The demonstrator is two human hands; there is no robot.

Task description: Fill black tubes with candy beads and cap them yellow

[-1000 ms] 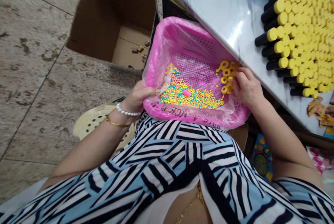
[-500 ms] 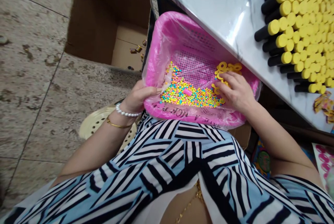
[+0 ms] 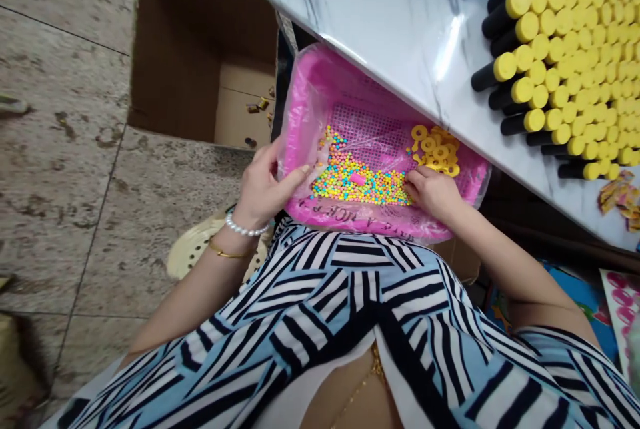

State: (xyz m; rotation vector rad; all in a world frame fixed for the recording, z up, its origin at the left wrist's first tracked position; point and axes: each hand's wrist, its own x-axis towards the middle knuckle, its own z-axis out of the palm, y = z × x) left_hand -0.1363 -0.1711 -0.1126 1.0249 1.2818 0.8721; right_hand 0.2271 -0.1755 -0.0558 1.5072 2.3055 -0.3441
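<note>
Pink plastic basket [image 3: 313, 75] lined with a clear bag [image 3: 295, 129], its near-left rim gripped by the left hand [image 3: 263, 185], heap of small pastel beads [image 3: 360, 182] between both hands, touching the right hand [image 3: 433, 192], cluster of yellow rings [image 3: 437, 152] just beyond that hand

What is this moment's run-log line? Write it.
left hand: grips pink basket rim | right hand: inside basket, at coloured beads, grasp unclear | yellow rings: beside right hand
</note>
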